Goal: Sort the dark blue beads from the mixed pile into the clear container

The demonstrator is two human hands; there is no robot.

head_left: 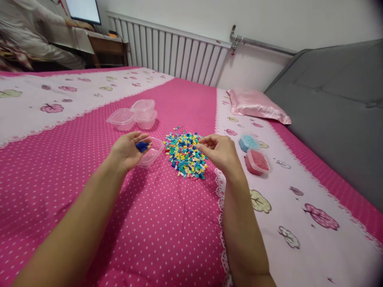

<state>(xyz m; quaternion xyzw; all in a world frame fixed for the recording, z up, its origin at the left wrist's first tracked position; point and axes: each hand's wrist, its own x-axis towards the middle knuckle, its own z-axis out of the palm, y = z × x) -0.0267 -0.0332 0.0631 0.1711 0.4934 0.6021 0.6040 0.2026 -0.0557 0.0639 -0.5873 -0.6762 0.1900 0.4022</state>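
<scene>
A heap of small multicoloured plastic pieces [187,155] lies on the pink dotted bedspread in front of me. My left hand [128,149] is palm up, cupped around several dark blue pieces [142,146]. Beneath its fingertips, partly hidden, stands a clear plastic container [154,153]. My right hand [220,151] hovers at the right side of the heap, thumb and fingertips brought together. Whether a piece is pinched there is too small to tell.
Several clear containers [121,117] stand behind my left hand. To the right are a box of light blue pieces [249,142] and one of red pieces [257,161]. A pink pillow [257,105] lies by the grey headboard [335,91]. Another person [32,34] sits at a desk, far left.
</scene>
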